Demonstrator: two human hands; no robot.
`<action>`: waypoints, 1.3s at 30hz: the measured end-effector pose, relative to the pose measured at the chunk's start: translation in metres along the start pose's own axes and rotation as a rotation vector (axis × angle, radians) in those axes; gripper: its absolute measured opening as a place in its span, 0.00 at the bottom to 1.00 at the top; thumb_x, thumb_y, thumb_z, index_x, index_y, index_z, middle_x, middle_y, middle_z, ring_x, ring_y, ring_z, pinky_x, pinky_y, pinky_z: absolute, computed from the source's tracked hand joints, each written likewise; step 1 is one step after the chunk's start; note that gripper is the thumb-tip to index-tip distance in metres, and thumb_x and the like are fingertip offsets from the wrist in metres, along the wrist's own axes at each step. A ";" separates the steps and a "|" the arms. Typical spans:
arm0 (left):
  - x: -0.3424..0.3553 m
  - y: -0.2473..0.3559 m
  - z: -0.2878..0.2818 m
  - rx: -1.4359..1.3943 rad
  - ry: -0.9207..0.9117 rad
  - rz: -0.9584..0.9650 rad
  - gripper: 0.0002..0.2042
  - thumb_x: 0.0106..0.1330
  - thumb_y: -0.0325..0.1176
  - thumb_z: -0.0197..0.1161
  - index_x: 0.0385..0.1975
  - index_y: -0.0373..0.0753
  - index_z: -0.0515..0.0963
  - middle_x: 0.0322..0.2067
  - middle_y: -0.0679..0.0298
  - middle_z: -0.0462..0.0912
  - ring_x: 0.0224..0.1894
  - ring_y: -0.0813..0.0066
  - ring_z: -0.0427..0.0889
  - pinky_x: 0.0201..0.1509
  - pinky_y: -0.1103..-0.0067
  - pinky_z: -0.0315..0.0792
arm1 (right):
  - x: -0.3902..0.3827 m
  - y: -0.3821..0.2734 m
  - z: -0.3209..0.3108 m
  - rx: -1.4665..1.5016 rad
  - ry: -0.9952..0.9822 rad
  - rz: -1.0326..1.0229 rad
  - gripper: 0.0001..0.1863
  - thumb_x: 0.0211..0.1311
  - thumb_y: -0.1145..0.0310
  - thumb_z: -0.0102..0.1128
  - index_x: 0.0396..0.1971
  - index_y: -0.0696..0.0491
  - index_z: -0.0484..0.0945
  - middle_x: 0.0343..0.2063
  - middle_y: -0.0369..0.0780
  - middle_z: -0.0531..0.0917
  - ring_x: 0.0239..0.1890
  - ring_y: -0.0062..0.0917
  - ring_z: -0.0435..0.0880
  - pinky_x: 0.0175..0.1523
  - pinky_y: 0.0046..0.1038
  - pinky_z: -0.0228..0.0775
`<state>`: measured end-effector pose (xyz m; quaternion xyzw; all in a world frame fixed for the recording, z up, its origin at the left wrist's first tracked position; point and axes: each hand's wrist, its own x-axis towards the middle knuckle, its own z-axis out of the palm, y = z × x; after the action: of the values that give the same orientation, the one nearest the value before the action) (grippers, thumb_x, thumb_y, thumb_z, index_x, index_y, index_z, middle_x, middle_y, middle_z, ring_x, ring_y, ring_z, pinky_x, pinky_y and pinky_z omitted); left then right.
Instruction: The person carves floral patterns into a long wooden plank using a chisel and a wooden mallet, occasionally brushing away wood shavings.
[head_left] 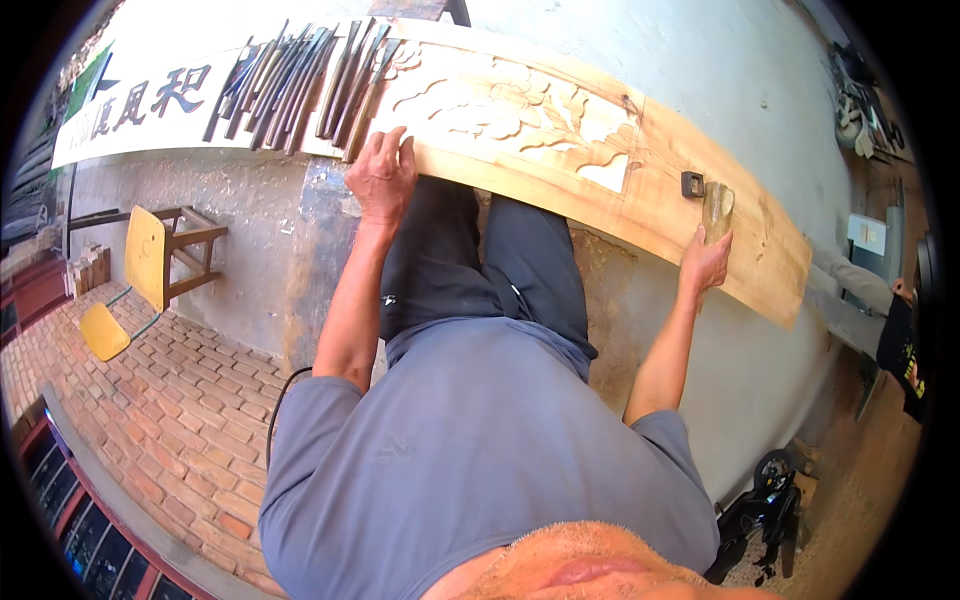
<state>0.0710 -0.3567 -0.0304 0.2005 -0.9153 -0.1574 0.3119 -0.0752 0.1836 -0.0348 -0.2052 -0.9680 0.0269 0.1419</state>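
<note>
Showing carved leaves, the pale board (500, 118) neighbours the unclenched left hand (382, 178); the right hand (707, 262) grips a block (717, 208).

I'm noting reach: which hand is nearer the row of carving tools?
Left. The left hand is by the carving tools, at their right end; the right hand is much farther right, holding a wooden block.

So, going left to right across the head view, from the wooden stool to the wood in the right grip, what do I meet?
Wooden stool → chisels → carved flower pattern → small black thing → piece of wood in the right grip.
</note>
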 end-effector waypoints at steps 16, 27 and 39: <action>0.065 -0.060 0.023 0.403 -0.018 0.113 0.09 0.66 0.39 0.69 0.41 0.45 0.87 0.47 0.64 0.88 0.55 0.58 0.84 0.56 0.59 0.76 | -0.004 0.008 0.007 0.013 0.095 -0.130 0.38 0.73 0.48 0.68 0.75 0.54 0.72 0.69 0.47 0.83 0.62 0.49 0.86 0.61 0.50 0.79; 0.069 -0.081 0.030 0.334 0.064 0.018 0.11 0.64 0.35 0.73 0.45 0.47 0.92 0.52 0.68 0.91 0.57 0.60 0.86 0.61 0.63 0.78 | -0.008 -0.002 0.006 -0.036 0.079 -0.071 0.39 0.72 0.50 0.69 0.75 0.54 0.71 0.70 0.46 0.82 0.64 0.48 0.85 0.64 0.50 0.78; 0.068 -0.066 0.034 0.509 0.129 0.010 0.10 0.62 0.37 0.77 0.43 0.48 0.92 0.46 0.70 0.89 0.51 0.62 0.85 0.55 0.65 0.77 | -0.008 -0.008 0.016 -0.055 0.118 -0.011 0.39 0.71 0.47 0.69 0.75 0.54 0.72 0.67 0.48 0.83 0.65 0.49 0.84 0.64 0.51 0.77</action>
<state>0.0175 -0.4406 -0.0489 0.2776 -0.9046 0.0926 0.3099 -0.0752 0.1733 -0.0511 -0.2047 -0.9594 -0.0129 0.1933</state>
